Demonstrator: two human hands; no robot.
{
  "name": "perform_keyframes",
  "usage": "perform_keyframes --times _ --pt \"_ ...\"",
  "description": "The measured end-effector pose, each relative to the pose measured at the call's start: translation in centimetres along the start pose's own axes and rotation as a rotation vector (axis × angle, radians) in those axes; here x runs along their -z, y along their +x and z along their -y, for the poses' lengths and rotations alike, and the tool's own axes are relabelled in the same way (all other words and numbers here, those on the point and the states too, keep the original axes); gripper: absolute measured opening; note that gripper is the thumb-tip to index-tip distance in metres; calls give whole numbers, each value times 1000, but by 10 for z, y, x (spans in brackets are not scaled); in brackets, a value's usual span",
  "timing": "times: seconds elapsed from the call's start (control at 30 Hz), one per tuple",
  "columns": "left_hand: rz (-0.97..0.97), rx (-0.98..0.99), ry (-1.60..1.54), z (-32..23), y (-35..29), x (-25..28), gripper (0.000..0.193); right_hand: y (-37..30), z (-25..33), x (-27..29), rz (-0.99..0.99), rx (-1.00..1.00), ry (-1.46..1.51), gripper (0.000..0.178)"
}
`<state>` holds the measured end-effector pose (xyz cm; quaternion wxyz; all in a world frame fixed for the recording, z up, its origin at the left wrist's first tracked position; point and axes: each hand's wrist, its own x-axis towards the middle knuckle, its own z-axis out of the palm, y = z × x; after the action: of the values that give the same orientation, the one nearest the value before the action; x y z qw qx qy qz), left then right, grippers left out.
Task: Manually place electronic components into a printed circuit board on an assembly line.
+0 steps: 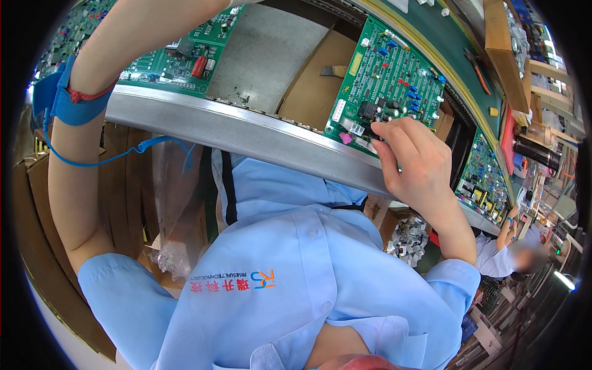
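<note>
My right hand [419,157] is at the near edge of a green circuit board [385,77] crowded with small parts. Its thumb and forefinger are pinched close together beside a clear-white part [353,127] and a black block [367,110]. Whatever is between the fingertips is too small to make out. A pink tag [345,138] shows at the board's near left corner. My left forearm [132,37], with a blue wrist strap [83,102] and coiled cord, reaches up past the top edge; the left hand lies out of the picture.
A metal rail [246,126] runs between my body and the boards. Another green board [179,61] sits left, and one more [484,166] right. Red-handled pliers [478,73] lie on the green bench beyond. Small silvery parts [408,240] fill a box below. A co-worker [496,256] is far right.
</note>
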<state>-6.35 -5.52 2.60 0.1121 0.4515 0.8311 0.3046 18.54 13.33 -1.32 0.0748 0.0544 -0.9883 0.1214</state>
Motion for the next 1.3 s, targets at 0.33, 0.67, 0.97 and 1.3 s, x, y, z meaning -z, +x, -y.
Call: perform_keyframes --times 0.33,0.67,0.97,1.3 --pt "173 239 -217 -18 1 6 28 14 -5 10 161 10 -34 25" --pt "359 -57 -576 -11 0 -33 33 -23 -33 70 -146 -382 8 25" --pt "353 45 -551 43 14 -40 44 -237 -58 109 -483 -1323 -529 28" --pt "480 198 -773 5 38 -73 43 -448 -70 -51 -41 -1747 -359 29"
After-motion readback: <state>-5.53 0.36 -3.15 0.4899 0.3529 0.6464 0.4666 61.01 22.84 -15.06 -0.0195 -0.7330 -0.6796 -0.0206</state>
